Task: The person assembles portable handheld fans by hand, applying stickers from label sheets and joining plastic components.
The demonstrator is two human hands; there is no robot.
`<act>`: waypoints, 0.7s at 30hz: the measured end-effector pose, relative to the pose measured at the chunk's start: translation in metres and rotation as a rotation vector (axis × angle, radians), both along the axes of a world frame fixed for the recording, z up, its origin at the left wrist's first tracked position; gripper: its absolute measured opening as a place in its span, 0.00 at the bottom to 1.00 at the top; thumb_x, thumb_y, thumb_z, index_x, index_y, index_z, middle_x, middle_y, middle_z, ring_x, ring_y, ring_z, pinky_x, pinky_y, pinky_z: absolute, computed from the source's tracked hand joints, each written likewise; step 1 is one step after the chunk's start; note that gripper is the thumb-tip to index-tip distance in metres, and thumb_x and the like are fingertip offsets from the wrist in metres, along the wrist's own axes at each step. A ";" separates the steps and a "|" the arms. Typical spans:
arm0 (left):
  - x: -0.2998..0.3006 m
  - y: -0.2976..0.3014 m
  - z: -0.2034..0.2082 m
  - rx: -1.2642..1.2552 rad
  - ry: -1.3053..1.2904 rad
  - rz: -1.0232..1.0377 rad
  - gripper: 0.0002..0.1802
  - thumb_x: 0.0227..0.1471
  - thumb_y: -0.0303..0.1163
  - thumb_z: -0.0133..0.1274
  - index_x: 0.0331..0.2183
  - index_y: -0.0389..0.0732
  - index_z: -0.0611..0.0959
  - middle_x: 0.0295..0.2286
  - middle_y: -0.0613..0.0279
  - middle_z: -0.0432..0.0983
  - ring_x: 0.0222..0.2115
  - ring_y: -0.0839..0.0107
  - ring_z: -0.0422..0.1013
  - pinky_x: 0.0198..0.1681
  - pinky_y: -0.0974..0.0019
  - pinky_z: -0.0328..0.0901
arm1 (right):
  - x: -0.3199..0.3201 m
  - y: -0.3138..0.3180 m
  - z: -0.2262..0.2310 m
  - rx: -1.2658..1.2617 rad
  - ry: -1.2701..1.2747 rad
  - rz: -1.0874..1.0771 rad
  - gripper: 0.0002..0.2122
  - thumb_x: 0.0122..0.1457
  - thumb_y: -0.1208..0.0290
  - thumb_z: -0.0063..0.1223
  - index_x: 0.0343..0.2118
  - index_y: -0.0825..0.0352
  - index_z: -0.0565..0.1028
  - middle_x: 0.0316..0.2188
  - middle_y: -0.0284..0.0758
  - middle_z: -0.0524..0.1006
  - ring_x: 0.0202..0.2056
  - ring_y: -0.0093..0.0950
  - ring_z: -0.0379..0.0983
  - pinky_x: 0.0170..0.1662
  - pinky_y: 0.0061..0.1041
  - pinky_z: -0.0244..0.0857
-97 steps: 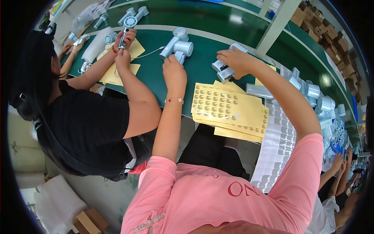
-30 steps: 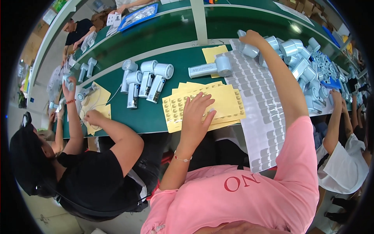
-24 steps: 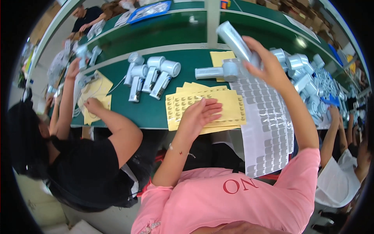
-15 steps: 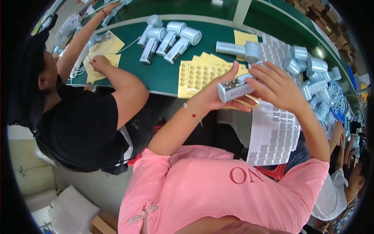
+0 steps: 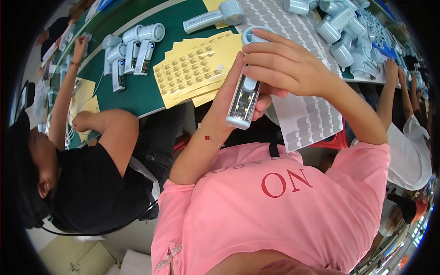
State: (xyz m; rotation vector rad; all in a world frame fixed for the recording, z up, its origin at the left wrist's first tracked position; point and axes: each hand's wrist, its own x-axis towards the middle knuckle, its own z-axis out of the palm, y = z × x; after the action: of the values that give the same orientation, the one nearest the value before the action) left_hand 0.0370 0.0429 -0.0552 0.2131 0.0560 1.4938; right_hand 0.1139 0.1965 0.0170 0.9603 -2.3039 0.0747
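Note:
A light-blue handheld fan is tilted between my two hands, its clear-fronted handle showing small lit parts inside. My left hand wraps the handle from the left and beneath, with fingertips appearing on its right side. Across the upper handle and round head lie the fingers of my right hand, hiding much of that end. Just beyond them are yellow sheets of small stickers, stacked unevenly. A sheet of grey labels hangs over the table edge below my right forearm.
Another fan lies at the far side of the green table. Several fans stand grouped at left, and a heap of fans fills the right. A co-worker in black sits at my left; others work at right.
The fan has turned from lying sideways to pointing its handle end toward me, clear front up. My right hand has shifted over its head. The whole view has swung to the right.

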 end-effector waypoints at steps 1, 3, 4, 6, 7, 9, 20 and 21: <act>0.002 0.004 0.005 -0.019 -0.005 0.022 0.32 0.56 0.57 0.32 0.38 0.37 0.74 0.27 0.46 0.75 0.20 0.70 0.73 0.14 0.77 0.67 | 0.005 0.004 -0.009 -0.098 -0.036 -0.021 0.17 0.45 0.76 0.52 0.41 0.70 0.70 0.40 0.42 0.71 0.45 0.38 0.68 0.53 0.45 0.60; 0.007 0.006 0.003 -0.098 -0.079 0.024 0.29 0.56 0.56 0.34 0.38 0.39 0.74 0.26 0.49 0.75 0.20 0.71 0.73 0.16 0.75 0.68 | 0.012 0.004 -0.026 -0.227 -0.076 -0.091 0.18 0.44 0.76 0.53 0.41 0.68 0.70 0.40 0.40 0.71 0.44 0.37 0.68 0.53 0.42 0.61; 0.010 0.005 0.005 -0.179 -0.156 0.030 0.27 0.56 0.55 0.36 0.37 0.40 0.75 0.25 0.51 0.75 0.20 0.71 0.73 0.17 0.74 0.69 | 0.014 0.002 -0.031 -0.359 -0.119 -0.157 0.19 0.42 0.76 0.55 0.41 0.66 0.70 0.40 0.38 0.71 0.43 0.37 0.69 0.52 0.39 0.61; 0.016 0.004 0.014 -0.204 -0.177 0.062 0.24 0.56 0.53 0.38 0.37 0.42 0.74 0.23 0.56 0.74 0.20 0.71 0.73 0.21 0.71 0.70 | 0.015 0.000 -0.035 -0.401 -0.117 -0.142 0.20 0.41 0.76 0.57 0.41 0.66 0.69 0.40 0.39 0.71 0.44 0.38 0.68 0.53 0.39 0.61; 0.021 0.005 0.026 -0.271 -0.141 0.122 0.24 0.56 0.53 0.39 0.35 0.40 0.74 0.23 0.57 0.72 0.20 0.71 0.69 0.19 0.73 0.68 | 0.017 -0.001 -0.036 -0.463 -0.093 -0.126 0.20 0.41 0.77 0.57 0.41 0.66 0.70 0.41 0.39 0.71 0.44 0.38 0.68 0.53 0.39 0.61; 0.024 0.006 0.026 -0.237 -0.131 0.160 0.21 0.56 0.51 0.41 0.37 0.43 0.73 0.23 0.56 0.74 0.22 0.68 0.73 0.24 0.71 0.70 | 0.020 -0.002 -0.035 -0.525 -0.067 -0.111 0.20 0.41 0.77 0.57 0.41 0.67 0.70 0.41 0.40 0.71 0.44 0.38 0.68 0.53 0.39 0.61; -0.026 -0.023 0.021 0.055 0.773 0.370 0.29 0.57 0.52 0.36 0.50 0.40 0.65 0.35 0.48 0.72 0.38 0.61 0.69 0.43 0.58 0.64 | 0.135 0.004 -0.031 -0.719 -0.652 -0.722 0.10 0.44 0.85 0.53 0.32 0.68 0.72 0.35 0.37 0.70 0.31 0.33 0.69 0.33 0.26 0.64; -0.028 -0.027 0.024 -0.030 0.886 0.351 0.27 0.56 0.53 0.38 0.45 0.39 0.68 0.33 0.51 0.73 0.36 0.66 0.70 0.39 0.64 0.65 | 0.142 0.002 -0.040 -0.722 -0.654 -0.728 0.10 0.44 0.85 0.53 0.32 0.68 0.72 0.35 0.37 0.70 0.31 0.33 0.69 0.33 0.26 0.64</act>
State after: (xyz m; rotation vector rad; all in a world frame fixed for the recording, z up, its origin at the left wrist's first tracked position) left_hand 0.0092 0.0163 -0.0310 0.8623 0.8601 1.6375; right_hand 0.2560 0.1986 -0.0231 -0.3389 -2.7121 0.9437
